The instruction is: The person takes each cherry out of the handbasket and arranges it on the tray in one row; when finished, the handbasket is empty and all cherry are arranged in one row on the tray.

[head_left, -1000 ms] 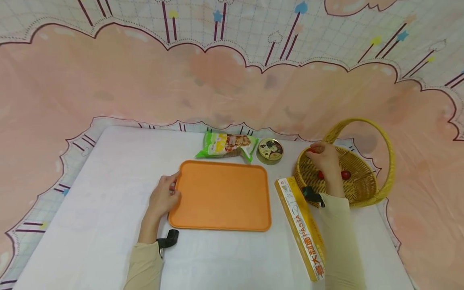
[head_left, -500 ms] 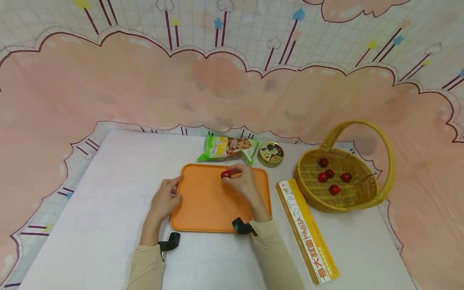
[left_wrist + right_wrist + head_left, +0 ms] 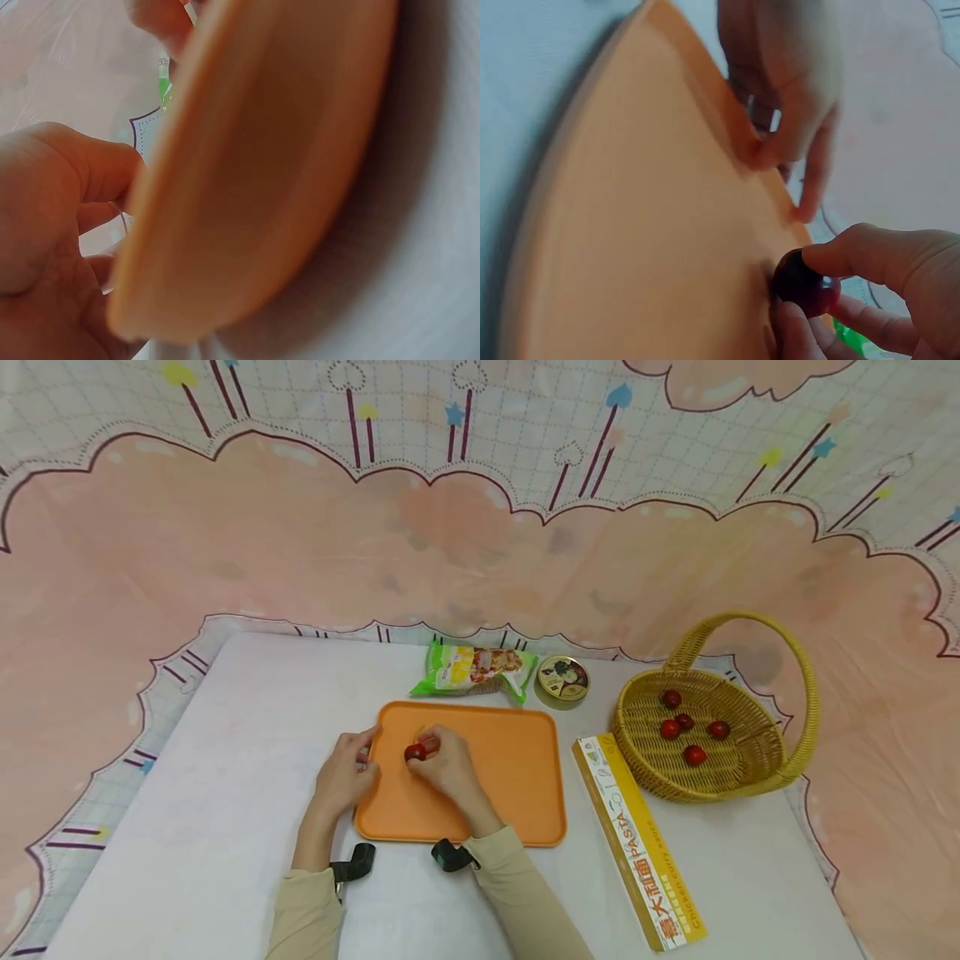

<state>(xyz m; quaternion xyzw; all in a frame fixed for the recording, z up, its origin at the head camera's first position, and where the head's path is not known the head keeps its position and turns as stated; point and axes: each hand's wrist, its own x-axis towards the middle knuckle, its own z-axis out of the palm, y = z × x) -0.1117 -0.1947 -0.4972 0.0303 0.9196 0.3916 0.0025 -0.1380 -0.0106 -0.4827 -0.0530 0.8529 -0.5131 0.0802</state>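
Observation:
An orange tray [image 3: 510, 777] lies on the white table. My left hand [image 3: 347, 774] holds its left edge; in the right wrist view the thumb [image 3: 769, 146] comes over the rim and a finger touches the edge further along. Over the left part of the tray, my right hand [image 3: 450, 768] pinches a dark red cherry [image 3: 415, 752] between thumb and fingertips. The right wrist view has this cherry [image 3: 799, 285] close above the tray surface. Several more red cherries [image 3: 695, 755] sit in a yellow wicker basket [image 3: 757, 768] at the right.
Behind the tray lie a green-ended snack packet [image 3: 480, 668] and a round tin [image 3: 562, 681]. A long yellow pasta box [image 3: 637, 843] lies slanted between tray and basket. The basket's tall handle [image 3: 802, 693] arches up at its right side.
My right hand has left the basket with a cherry and travelled left across the tray to its left part. My left hand has stayed at the tray's left edge.

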